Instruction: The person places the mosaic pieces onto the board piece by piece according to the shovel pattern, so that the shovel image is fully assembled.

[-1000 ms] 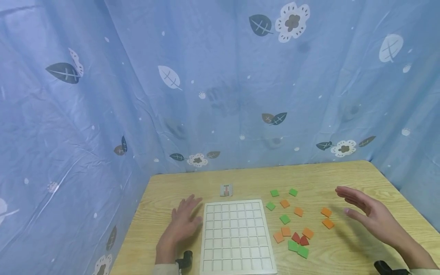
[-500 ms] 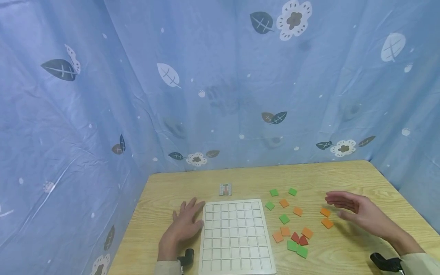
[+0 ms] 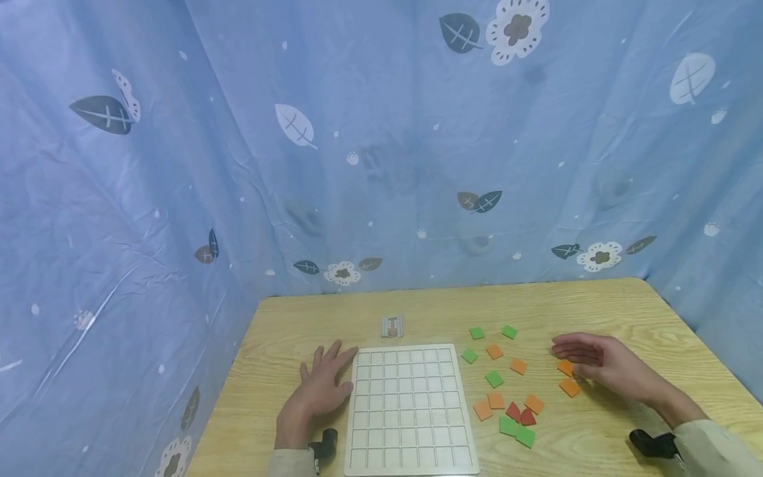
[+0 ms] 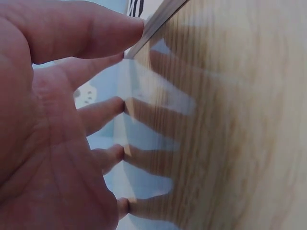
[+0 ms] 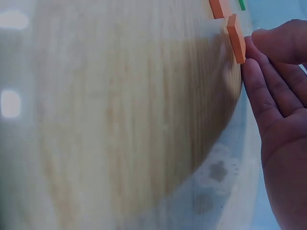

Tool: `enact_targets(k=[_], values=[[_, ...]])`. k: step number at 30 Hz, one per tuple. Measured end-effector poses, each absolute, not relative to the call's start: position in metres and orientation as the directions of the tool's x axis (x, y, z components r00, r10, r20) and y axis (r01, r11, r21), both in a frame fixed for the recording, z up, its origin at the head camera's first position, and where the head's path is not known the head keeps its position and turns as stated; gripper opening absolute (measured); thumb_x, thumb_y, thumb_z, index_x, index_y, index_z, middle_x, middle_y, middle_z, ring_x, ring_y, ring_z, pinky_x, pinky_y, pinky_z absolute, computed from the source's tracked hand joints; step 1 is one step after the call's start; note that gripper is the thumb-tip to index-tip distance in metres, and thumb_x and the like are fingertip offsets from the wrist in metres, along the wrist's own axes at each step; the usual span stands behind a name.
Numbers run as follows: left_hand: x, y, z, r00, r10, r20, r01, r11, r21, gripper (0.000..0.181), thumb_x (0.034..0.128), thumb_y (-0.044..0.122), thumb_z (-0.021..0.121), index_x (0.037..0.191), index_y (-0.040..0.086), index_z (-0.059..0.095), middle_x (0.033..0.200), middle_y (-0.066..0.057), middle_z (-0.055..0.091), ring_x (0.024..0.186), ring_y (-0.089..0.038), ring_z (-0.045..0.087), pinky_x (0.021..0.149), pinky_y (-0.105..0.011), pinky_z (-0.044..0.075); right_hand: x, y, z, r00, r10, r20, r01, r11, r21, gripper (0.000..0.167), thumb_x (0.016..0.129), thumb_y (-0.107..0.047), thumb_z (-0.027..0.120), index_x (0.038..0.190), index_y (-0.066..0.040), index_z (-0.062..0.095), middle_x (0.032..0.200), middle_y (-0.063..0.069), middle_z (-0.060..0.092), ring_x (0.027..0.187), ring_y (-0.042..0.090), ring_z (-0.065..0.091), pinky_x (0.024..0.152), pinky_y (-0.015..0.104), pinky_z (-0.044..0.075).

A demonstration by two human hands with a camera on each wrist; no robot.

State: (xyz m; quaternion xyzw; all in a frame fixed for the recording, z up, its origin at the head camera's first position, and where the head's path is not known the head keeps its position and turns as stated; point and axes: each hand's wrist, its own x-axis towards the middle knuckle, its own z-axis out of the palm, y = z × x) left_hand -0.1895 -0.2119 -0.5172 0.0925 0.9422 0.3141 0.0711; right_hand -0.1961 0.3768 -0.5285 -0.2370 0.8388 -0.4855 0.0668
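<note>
The left hand (image 3: 316, 392) lies splayed; the right hand (image 3: 616, 366) curves gently.

I am in a curtained-off tabletop booth, something like a small recording set. Blue curtains (image 3: 381, 93) printed with leaves (image 3: 295, 124) and white flowers (image 3: 518, 30) hang along the far edge and both sides of my wood-grain table (image 3: 334, 318), and I wear black wrist cameras (image 3: 324, 445). Whether a home, lab or office lies beyond the cloth, I cannot tell.
</note>
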Motion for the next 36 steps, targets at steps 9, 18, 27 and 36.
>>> enact_targets(k=[9, 18, 27, 36], values=[[-0.190, -0.211, -0.517, -0.973, 0.216, -0.075, 0.127, 0.784, 0.608, 0.071, 0.0923, 0.010, 0.068, 0.162, 0.019, 0.055, 0.179, -0.023, 0.030, 0.165, -0.060, 0.009, 0.120, -0.091, -0.007, -0.189, 0.378, -0.529, -0.924, -0.373, 0.081, -0.289, 0.545, -0.788, 0.050, 0.097, -0.001, 0.078, 0.144, 0.004, 0.064, 0.130, 0.020, 0.077, 0.113, -0.009, 0.070, 0.087, 0.017, 0.062], [-0.190, -0.212, -0.520, -0.974, 0.211, -0.078, 0.119, 0.778, 0.617, 0.071, 0.0925, 0.010, 0.069, 0.162, 0.020, 0.055, 0.179, -0.022, 0.029, 0.166, -0.060, 0.008, 0.120, -0.090, -0.008, -0.183, 0.372, -0.529, -0.947, -0.293, 0.129, -0.295, 0.640, -0.710, 0.046, 0.090, -0.004, 0.086, 0.134, -0.005, 0.074, 0.120, 0.008, 0.083, 0.105, -0.009, 0.071, 0.081, 0.017, 0.062], [-0.188, -0.212, -0.518, -0.975, 0.204, -0.084, 0.111, 0.783, 0.612, 0.071, 0.0931, 0.010, 0.069, 0.162, 0.021, 0.055, 0.179, -0.022, 0.029, 0.166, -0.059, 0.008, 0.121, -0.090, -0.007, -0.179, 0.368, -0.527, -0.949, -0.275, 0.156, -0.309, 0.701, -0.643, 0.039, 0.088, -0.010, 0.090, 0.125, -0.012, 0.080, 0.118, 0.004, 0.083, 0.104, -0.013, 0.070, 0.081, 0.017, 0.062], [-0.188, -0.211, -0.518, -0.975, 0.203, -0.087, 0.109, 0.785, 0.609, 0.071, 0.0927, 0.011, 0.069, 0.162, 0.022, 0.056, 0.179, -0.021, 0.030, 0.166, -0.058, 0.009, 0.121, -0.090, -0.006, -0.173, 0.366, -0.529, -0.944, -0.252, 0.211, -0.329, 0.740, -0.587, 0.033, 0.086, -0.009, 0.091, 0.117, -0.017, 0.083, 0.111, -0.001, 0.084, 0.099, -0.011, 0.071, 0.079, 0.015, 0.061]])
